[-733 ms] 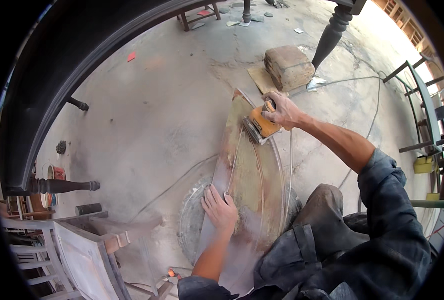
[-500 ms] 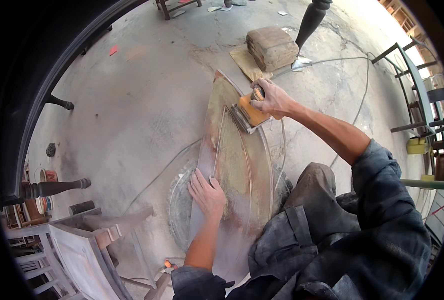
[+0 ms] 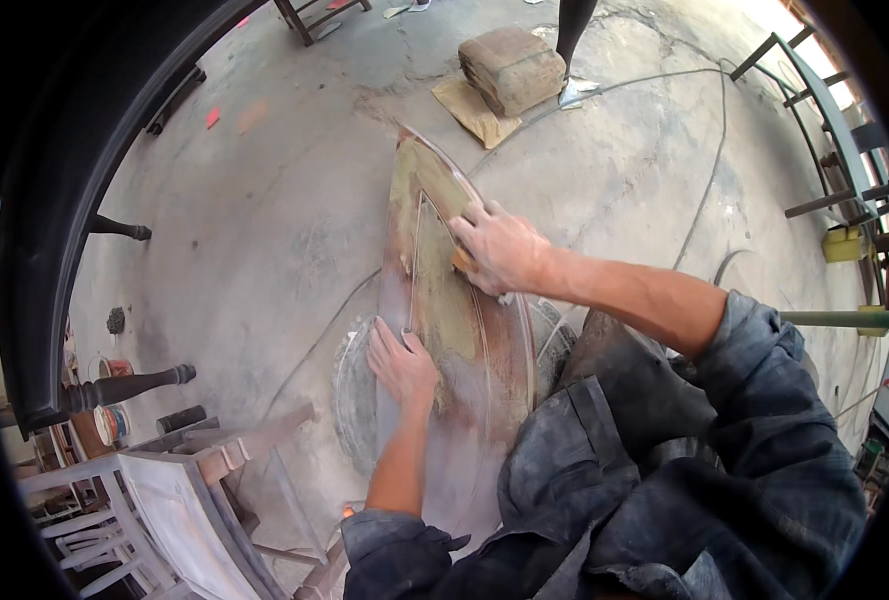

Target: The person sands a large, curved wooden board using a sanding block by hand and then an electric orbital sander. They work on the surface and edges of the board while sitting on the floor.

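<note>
A long wooden panel (image 3: 443, 345), pointed at its far end, lies before me. Curved grooves mark its dusty brown and greenish face. My left hand (image 3: 403, 362) rests on the panel's left edge, fingers extended and open. Over the panel's right half, my right hand (image 3: 505, 250) is closed on an orange power sander (image 3: 464, 262). Only a small orange part of the tool shows; the hand hides the rest. Beneath the panel sits a round grey support (image 3: 355, 405), partly covered by it.
A brown block-like bundle (image 3: 513, 70) stands beyond the panel's tip on tan paper (image 3: 475, 113). Cables (image 3: 717, 165) cross the dusty concrete floor. A pale wooden furniture piece (image 3: 180, 500) is at lower left, a dark turned leg (image 3: 140, 385) above it. Green frames (image 3: 815, 90) stand at right.
My right hand has moved the sander nearer and left along the panel, now covering most of it. The left hand keeps its place on the edge. The view has shifted slightly.
</note>
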`<act>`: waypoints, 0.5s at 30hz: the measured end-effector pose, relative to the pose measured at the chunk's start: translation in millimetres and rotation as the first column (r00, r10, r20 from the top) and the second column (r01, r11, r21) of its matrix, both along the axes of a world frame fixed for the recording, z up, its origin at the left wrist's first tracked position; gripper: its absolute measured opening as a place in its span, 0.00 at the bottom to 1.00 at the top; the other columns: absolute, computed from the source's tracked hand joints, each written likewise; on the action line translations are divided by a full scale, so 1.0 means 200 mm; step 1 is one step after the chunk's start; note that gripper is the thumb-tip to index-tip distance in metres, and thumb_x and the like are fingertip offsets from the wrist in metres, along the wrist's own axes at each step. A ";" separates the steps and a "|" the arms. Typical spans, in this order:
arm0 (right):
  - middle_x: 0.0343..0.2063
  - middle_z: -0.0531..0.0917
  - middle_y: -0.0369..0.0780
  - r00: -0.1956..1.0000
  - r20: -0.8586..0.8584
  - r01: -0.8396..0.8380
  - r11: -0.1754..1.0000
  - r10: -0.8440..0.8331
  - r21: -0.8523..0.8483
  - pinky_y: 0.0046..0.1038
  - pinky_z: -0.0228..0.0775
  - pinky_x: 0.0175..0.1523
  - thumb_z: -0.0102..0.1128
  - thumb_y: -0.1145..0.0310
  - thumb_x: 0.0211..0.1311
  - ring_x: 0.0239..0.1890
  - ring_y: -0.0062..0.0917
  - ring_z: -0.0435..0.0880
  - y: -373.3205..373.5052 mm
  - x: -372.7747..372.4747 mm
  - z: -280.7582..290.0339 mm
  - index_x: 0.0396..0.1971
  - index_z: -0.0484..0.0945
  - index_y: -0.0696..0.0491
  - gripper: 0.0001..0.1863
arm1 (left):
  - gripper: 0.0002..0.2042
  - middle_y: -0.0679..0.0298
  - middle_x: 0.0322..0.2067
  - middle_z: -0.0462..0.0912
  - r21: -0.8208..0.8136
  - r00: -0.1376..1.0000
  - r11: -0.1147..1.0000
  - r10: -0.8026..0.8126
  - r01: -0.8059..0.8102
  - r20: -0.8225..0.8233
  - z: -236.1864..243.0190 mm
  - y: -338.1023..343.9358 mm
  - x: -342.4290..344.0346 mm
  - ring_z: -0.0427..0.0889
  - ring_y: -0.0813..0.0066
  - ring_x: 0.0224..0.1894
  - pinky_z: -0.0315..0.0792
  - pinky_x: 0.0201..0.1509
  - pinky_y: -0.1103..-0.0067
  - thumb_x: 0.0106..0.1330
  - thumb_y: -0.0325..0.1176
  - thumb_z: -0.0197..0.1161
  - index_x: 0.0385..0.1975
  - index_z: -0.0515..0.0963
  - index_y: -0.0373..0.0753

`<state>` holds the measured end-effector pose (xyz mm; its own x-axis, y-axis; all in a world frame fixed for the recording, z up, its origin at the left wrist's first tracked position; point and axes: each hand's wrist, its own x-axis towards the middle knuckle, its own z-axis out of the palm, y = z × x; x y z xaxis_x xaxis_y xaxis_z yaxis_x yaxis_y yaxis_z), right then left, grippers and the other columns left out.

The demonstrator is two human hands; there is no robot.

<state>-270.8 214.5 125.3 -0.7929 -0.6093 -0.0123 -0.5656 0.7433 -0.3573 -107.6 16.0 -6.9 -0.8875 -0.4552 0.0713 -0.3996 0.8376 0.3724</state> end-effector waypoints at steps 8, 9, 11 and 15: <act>0.53 0.72 0.53 0.979 0.198 -0.063 0.992 0.041 0.109 0.44 0.80 0.55 0.70 0.61 0.55 0.55 0.48 0.77 -0.21 0.15 0.06 0.62 0.64 0.65 0.39 | 0.29 0.43 0.66 0.69 0.218 0.991 0.974 0.079 -0.054 -0.107 0.02 -0.12 0.05 0.66 0.47 0.70 0.55 0.75 0.57 0.76 0.42 0.52 0.71 0.62 0.29; 0.54 0.71 0.53 0.972 0.206 -0.145 0.981 0.116 0.131 0.42 0.80 0.56 0.71 0.64 0.54 0.57 0.48 0.74 -0.17 0.27 0.13 0.67 0.57 0.68 0.46 | 0.30 0.43 0.67 0.68 0.504 0.991 0.860 0.124 -0.079 -0.056 0.11 -0.07 0.03 0.65 0.48 0.70 0.55 0.75 0.58 0.77 0.43 0.51 0.71 0.61 0.28; 0.56 0.69 0.55 0.965 0.256 -0.060 0.998 0.054 0.015 0.40 0.77 0.61 0.73 0.65 0.49 0.58 0.47 0.73 -0.12 0.49 0.09 0.70 0.52 0.71 0.53 | 0.31 0.43 0.68 0.67 0.899 0.985 0.415 0.150 -0.138 0.083 0.39 0.10 0.03 0.63 0.50 0.72 0.55 0.76 0.60 0.78 0.45 0.50 0.71 0.60 0.27; 0.64 0.64 0.66 0.956 0.258 -0.019 0.905 0.141 -0.424 0.46 0.58 0.73 0.67 0.63 0.52 0.68 0.59 0.63 -0.20 0.85 -0.08 0.67 0.52 0.78 0.50 | 0.32 0.44 0.68 0.65 0.667 0.997 0.744 -0.026 -0.027 0.070 0.43 0.13 0.34 0.64 0.55 0.70 0.59 0.73 0.65 0.78 0.47 0.51 0.71 0.58 0.29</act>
<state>-101.1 174.7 108.3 -0.7426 -0.6683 0.0435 -0.4501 0.4500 -0.7713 -38.9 41.6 79.6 -0.8775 -0.3629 -0.3134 -0.4476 0.3852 0.8070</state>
